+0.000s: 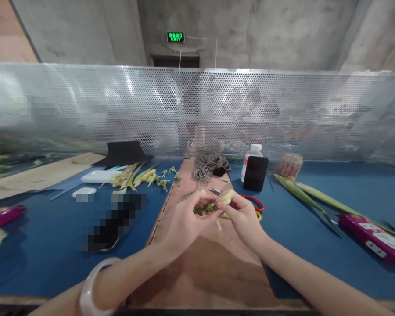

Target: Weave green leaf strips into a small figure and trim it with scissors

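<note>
My left hand [186, 219] and my right hand [245, 215] meet above the wooden strip in the middle, fingers closed and fingertips almost together. Between them is a small bundle of green and brownish leaves [211, 207], partly hidden by my left fingers. My right thumb and fingers pinch a pale yellow-green strip [228, 196], which looks like a husk or petal. Just beyond my fingers lie scissors [258, 202] with red handles, and a yellow handle shows beside them. A pale scrap [219, 224] lies below my fingertips.
Tangled grey yarn [208, 166] lies ahead. To the right are a white-capped bottle [252, 153], a black phone [256, 174], long green leaves [306, 199] and a magenta package [371, 237]. Wilted leaf pieces [141, 175] and a white case [84, 192] lie left. A perforated metal screen [118, 101] stands behind.
</note>
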The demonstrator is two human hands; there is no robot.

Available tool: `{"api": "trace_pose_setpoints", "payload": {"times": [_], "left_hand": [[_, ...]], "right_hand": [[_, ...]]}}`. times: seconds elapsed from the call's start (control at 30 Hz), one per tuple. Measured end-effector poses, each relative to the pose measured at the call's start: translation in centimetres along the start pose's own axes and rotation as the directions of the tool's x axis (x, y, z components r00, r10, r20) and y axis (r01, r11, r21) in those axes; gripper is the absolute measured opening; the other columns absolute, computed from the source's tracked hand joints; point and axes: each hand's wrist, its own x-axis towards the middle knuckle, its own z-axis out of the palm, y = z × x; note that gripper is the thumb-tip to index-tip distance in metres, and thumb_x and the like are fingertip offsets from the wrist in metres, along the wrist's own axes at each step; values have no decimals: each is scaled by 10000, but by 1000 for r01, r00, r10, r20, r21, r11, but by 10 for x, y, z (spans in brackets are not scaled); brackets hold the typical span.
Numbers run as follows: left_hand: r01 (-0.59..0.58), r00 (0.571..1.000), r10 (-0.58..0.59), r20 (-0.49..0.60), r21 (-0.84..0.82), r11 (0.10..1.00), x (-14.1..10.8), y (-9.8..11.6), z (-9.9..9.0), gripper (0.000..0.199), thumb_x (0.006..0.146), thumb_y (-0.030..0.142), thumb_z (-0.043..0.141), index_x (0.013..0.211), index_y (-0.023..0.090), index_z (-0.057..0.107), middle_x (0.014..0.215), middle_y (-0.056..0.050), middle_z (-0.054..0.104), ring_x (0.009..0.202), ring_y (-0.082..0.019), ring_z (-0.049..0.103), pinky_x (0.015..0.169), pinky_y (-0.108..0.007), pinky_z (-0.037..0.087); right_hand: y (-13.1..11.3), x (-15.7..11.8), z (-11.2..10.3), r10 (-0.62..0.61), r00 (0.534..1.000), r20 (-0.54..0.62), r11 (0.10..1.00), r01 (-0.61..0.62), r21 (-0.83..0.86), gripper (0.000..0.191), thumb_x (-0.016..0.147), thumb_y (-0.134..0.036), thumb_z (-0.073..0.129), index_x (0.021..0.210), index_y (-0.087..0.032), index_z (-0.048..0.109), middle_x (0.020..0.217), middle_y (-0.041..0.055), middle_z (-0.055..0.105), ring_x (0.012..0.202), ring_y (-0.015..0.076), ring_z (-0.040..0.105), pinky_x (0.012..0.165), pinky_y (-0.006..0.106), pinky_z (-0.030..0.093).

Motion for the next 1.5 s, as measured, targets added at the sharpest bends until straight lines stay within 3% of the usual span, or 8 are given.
{"api": "trace_pose_setpoints", "payload": {"times": [0.53,0.67,0.8,0.93,1.03,1.13,1.23,1.5], "left_hand": [[82,995,-79,60,-40,996,-2,3,0,207,702,355,608,819,190,562,772,-25,657,708,-155,623,619,-253,507],[118,988,-92,121,-229,966,-1,2,-2,338,733,319,576,1039,192,509,881,-46,655,818,-179,624,695,-285,505],[302,953,-259,156,-469,830,2,0,-4,554,809,391,471,1283,179,278,855,-69,676,813,-191,637,733,-333,495],[449,893,-325,312,-570,688,4,1,-2,420,774,406,531,1085,129,477,770,-72,683,736,-192,643,703,-335,497],[493,852,-273,447,-506,708,1,2,-1,253,706,331,634,840,123,582,742,-70,687,681,-172,634,673,-306,494],[487,822,-221,525,-446,751,-3,0,1,202,693,291,655,805,125,624,740,-65,694,684,-163,628,713,-309,484],[504,820,-236,521,-465,727,-6,-2,3,193,689,283,661,813,136,650,746,-51,695,678,-149,616,701,-290,481],[574,818,-350,457,-604,553,-8,9,3,177,615,244,727,723,140,633,681,-33,678,622,-124,607,654,-265,484]], "right_hand": [[2,-1,-3,89,995,53,996,-88,-6,167,718,-331,635,710,-177,571,663,-16,529,660,126,496,646,266,416],[2,4,-8,123,992,38,985,-126,118,173,703,-322,653,718,-169,573,661,-19,522,615,104,469,576,234,380],[-2,12,-20,156,980,126,948,-185,258,215,633,-319,712,675,-154,581,627,-31,493,544,78,417,522,216,340],[-3,16,-31,121,959,258,956,-182,228,240,602,-342,731,635,-144,601,625,-25,497,542,83,430,514,221,343],[-2,15,-34,85,945,316,963,-160,219,204,628,-312,719,615,-140,610,653,-13,534,563,86,469,527,218,372],[-1,12,-31,88,925,370,946,-194,259,165,661,-279,698,634,-144,607,638,-11,569,533,90,509,499,218,403],[-1,9,-26,109,926,362,933,-221,285,179,671,-292,689,653,-144,590,603,-15,588,478,97,532,464,226,424],[-4,7,-22,128,947,294,939,-211,273,189,681,-303,678,711,-143,581,628,-9,602,503,109,566,488,234,447]]}}
